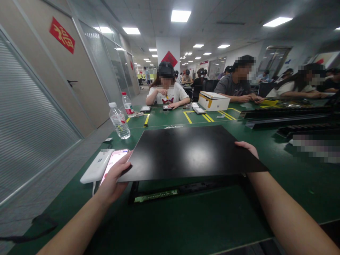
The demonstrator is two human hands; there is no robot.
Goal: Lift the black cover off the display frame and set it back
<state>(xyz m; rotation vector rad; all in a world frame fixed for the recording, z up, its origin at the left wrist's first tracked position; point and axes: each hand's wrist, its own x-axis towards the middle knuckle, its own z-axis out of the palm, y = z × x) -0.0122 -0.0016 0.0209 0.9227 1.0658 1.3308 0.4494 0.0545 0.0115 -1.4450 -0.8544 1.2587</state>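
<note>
A dark, glossy flat panel (186,152) is held above the green table (170,219), reflecting the ceiling lights. My left hand (114,177) grips its left edge, thumb on top and fingers underneath. At the right edge, my right hand (249,154) holds the panel, with the thumb showing and the other fingers mostly hidden below. Beneath the panel lies a black frame (132,193) with a green strip (156,196) along its near side; the panel covers most of it.
Left of the panel are a phone (114,161), a white power bank (95,166) and two bottles (119,122) (128,105). Across the table a person works near a white box (214,101). Long black strips (287,115) lie at the right.
</note>
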